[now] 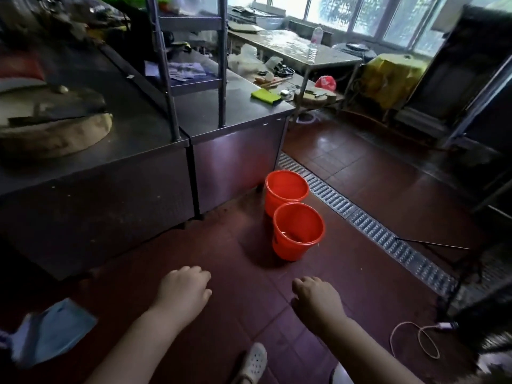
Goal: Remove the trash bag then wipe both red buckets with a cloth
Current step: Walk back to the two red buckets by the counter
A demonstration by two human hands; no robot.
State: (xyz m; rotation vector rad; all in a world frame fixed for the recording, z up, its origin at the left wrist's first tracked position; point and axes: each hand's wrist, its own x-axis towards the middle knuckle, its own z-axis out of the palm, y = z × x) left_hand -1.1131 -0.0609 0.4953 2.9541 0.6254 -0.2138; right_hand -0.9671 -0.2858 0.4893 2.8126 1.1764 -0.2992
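here 2 red buckets [293, 214] touch (upright); 2 hands, left hand [184, 291] and right hand [318, 299], loosely curled, empty.

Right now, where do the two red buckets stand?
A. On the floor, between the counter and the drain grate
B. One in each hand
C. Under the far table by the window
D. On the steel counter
A: both red buckets stand on the tiled floor, flanked by the steel counter and the drain grate.

far round red plastic bucket [286, 189]: base hidden by near red bucket [298, 231] | pale blue face mask [52, 329]: blurred | white perforated shoe [253, 363]: cut by bottom edge
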